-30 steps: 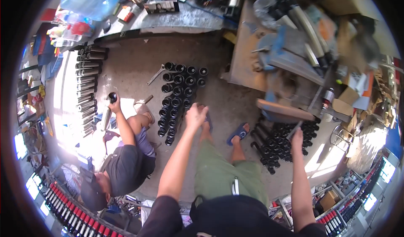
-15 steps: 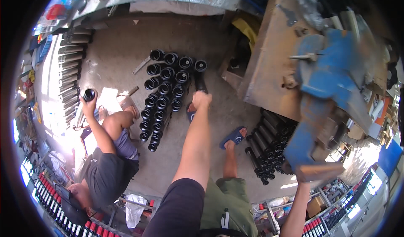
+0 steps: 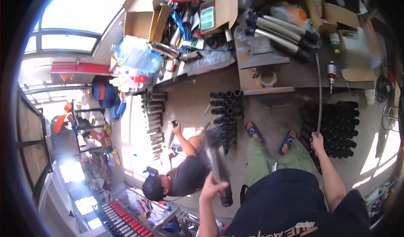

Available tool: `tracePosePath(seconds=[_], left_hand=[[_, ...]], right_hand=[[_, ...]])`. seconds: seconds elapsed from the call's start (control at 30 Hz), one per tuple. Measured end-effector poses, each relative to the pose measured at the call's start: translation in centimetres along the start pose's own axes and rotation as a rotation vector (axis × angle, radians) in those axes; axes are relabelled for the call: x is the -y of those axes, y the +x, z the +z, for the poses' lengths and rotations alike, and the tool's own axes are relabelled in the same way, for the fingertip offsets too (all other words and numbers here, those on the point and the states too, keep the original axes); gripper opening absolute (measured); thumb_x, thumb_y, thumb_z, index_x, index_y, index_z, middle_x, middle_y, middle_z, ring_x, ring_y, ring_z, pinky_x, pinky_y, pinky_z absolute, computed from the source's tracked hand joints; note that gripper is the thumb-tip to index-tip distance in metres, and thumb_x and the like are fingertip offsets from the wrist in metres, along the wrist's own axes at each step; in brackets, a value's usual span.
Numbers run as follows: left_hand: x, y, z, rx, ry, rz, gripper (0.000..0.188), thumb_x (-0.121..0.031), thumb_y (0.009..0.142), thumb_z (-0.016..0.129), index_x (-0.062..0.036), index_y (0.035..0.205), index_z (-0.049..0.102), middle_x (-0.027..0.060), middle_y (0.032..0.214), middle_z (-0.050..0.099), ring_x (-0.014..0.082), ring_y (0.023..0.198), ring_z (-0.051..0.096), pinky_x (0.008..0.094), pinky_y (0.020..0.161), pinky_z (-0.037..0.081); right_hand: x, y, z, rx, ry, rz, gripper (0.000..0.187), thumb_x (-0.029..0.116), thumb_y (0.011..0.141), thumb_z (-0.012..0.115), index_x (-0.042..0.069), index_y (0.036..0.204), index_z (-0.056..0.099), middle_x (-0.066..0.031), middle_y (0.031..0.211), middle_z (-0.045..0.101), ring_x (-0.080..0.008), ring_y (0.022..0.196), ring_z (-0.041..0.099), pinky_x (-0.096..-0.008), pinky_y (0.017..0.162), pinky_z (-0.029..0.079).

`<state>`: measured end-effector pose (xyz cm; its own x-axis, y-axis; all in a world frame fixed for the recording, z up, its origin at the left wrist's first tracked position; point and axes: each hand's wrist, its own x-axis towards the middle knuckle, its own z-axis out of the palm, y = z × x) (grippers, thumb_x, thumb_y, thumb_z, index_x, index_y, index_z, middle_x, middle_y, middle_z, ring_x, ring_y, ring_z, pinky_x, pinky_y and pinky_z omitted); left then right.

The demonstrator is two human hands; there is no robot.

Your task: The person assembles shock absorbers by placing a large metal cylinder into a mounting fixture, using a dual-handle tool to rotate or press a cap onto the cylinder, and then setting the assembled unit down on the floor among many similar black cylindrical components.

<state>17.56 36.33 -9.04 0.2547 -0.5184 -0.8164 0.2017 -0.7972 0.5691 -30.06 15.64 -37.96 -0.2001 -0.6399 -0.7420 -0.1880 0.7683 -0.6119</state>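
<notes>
Two hands are occupied: the left grip, lower centre of the frame, is closed around a dark cylinder, held aslant and blurred; the right grip, right of centre, is wrapped about the lower end of a long grey rod, which extends up over the surface at upper right. Half a second earlier, the left grip was at the outermost of the standing cylinders; it now carries its cylinder clear of those rows, and the view has turned to show more above. Containers: at upper left, a cardboard box has its flaps raised, contents indistinct; to its right, a second carton bears a green-and-white rectangle, whether inside or on its wall cannot be told. Beneath the first lies a translucent bluish bag, contents unclear.
</notes>
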Motion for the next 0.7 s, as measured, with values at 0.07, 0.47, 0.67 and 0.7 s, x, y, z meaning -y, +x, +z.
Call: tracePosePath(seconds=[0.07, 0.47, 0.67, 0.7], left_hand=[[-2.9, 1.8, 0.8, 0.343, -0.503, 0.375, 0.072, 0.001, 0.062, 0.082, -0.0016, 0.128, 0.052, 0.0159, 0.1, 0.066, 0.0309, 0.093, 0.067, 0.0437, 0.084, 0.056], [-32.4, 8.2, 15.0, 0.147, -0.486, 1.336, 0.05, 0.002, 0.066, 0.078, -0.0022, 0.112, 0.061, 0.0089, 0.102, 0.067, 0.0201, 0.095, 0.065, 0.0343, 0.089, 0.051], [-39.2, 15.0, 17.0, 0.094, -0.392, 1.0, 0.037, 0.001, 0.065, 0.085, -0.0021, 0.097, 0.068, 0.0035, 0.089, 0.068, 0.0155, 0.076, 0.063, 0.0309, 0.075, 0.051], [-40.2, 14.5, 17.6, 0.056, -0.314, 0.909, 0.037, 0.0, 0.065, 0.086, -0.0019, 0.097, 0.068, 0.0033, 0.088, 0.068, 0.0162, 0.076, 0.063, 0.0323, 0.074, 0.051]], right_hand=[[2.2, -1.1, -0.9, 0.004, 0.073, -0.016, 0.019, 0.031, 0.099, 0.056, 0.012, 0.099, 0.056, 0.0012, 0.057, 0.048, -0.0111, 0.04, 0.042, -0.0285, 0.037, 0.033], [4.1, -10.3, -7.9, -0.436, -0.258, -0.295, 0.05, 0.042, 0.089, 0.07, -0.001, 0.066, 0.057, -0.0063, 0.053, 0.051, -0.0168, 0.052, 0.047, -0.0389, 0.056, 0.041], [-0.7, -17.5, -6.7, -0.547, -0.237, -0.396, 0.045, 0.04, 0.088, 0.071, 0.001, 0.067, 0.061, -0.0108, 0.051, 0.049, -0.0209, 0.047, 0.048, -0.0388, 0.052, 0.04], [-1.1, -18.3, -6.3, -0.568, -0.224, -0.413, 0.045, 0.039, 0.088, 0.072, 0.0, 0.067, 0.06, -0.0102, 0.05, 0.047, -0.0202, 0.046, 0.047, -0.0388, 0.051, 0.04]])
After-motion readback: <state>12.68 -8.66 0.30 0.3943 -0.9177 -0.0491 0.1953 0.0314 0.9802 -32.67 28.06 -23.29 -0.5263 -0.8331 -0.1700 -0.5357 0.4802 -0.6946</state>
